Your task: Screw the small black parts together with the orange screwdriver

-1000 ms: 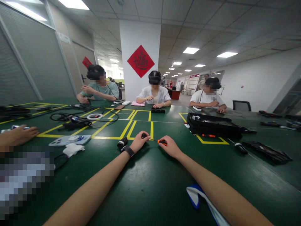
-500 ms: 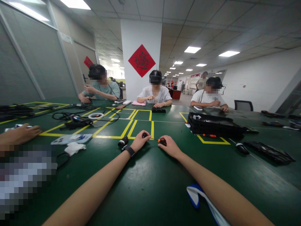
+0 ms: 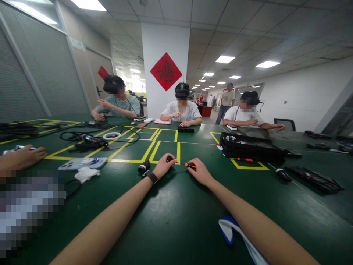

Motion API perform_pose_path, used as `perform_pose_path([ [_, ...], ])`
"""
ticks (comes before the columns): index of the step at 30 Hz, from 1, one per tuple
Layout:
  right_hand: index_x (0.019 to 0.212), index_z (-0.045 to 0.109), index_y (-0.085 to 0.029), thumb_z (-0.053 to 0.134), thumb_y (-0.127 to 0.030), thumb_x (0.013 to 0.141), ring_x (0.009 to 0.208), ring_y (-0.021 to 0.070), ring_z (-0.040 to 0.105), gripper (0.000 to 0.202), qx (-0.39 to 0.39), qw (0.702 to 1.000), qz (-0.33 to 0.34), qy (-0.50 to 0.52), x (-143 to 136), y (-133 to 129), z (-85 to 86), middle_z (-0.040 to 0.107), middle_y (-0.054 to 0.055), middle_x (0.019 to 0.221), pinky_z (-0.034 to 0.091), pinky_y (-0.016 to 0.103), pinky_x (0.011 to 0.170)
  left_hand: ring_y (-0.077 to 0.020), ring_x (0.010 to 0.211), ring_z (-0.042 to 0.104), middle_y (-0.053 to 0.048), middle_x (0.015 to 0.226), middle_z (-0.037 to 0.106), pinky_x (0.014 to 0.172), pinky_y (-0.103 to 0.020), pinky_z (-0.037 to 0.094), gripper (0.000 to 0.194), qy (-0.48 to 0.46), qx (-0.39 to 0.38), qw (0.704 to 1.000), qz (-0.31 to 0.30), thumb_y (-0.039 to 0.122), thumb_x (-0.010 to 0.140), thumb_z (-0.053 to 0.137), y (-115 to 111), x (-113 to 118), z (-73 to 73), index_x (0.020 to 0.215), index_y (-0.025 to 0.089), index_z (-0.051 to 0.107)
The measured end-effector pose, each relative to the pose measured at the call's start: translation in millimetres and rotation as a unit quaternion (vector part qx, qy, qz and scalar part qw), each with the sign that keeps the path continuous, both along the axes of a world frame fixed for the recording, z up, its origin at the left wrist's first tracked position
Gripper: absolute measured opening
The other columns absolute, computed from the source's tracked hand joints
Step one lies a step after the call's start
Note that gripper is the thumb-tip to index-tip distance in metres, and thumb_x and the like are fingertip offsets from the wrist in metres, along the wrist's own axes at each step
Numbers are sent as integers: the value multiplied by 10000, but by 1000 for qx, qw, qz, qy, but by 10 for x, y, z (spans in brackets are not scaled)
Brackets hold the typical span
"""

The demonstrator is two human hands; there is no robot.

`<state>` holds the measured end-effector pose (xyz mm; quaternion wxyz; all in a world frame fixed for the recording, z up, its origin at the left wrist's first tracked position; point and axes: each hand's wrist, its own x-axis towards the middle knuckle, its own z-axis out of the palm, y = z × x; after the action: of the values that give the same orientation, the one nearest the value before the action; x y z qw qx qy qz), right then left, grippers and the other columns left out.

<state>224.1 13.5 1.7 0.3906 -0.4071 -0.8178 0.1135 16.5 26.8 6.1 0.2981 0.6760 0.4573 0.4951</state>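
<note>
While the right hand point(image 3: 201, 172) grips it, the screwdriver point(image 3: 190, 166) points leftward.

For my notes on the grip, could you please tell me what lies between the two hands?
In the head view, a thin screwdriver shaft runs between the left hand and the right hand.

I look through one camera, worn on the person's head, facing forward and down across the desk point(image 3: 176, 228). Nearest the lens, the left arm point(image 3: 116, 217) enters from the bottom left and the right arm point(image 3: 256, 221) from the bottom right; the left hand point(image 3: 163, 166) and right hand point(image 3: 201, 172) lie farther out, near mid-view. My wide angle also takes in the pillar point(image 3: 165, 40) ahead and the ceiling point(image 3: 248, 33).
</note>
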Motion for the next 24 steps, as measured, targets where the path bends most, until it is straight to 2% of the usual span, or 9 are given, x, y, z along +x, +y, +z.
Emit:
perform_pose_path([
  [4, 856, 584, -161, 486, -218, 801, 818, 138, 487, 126, -3, 1000, -6, -1, -1, 1, 6, 517, 43, 876, 396, 293, 777, -133, 679, 538, -1, 712, 585, 682, -268, 415, 227, -1, -4, 1000, -1, 377, 702, 535, -5, 1, 0, 801, 173, 547],
  [16, 818, 539, -164, 541, -198, 758, 778, 139, 486, 69, -13, 1000, -9, 9, 4, 5, -6, 518, 27, 833, 402, 288, 732, -145, 715, 539, -9, 745, 589, 699, -278, 414, 223, 8, -4, 1000, 8, 375, 690, 548, 1, 0, 3, 793, 178, 557],
  [24, 925, 553, -163, 516, -222, 771, 844, 145, 489, 169, -2, 1000, -18, -10, -13, -4, -11, 513, 52, 927, 393, 296, 791, -139, 694, 539, -2, 723, 589, 679, -269, 415, 220, 5, 1, 1000, -6, 373, 694, 542, 0, -7, 7, 798, 179, 557],
])
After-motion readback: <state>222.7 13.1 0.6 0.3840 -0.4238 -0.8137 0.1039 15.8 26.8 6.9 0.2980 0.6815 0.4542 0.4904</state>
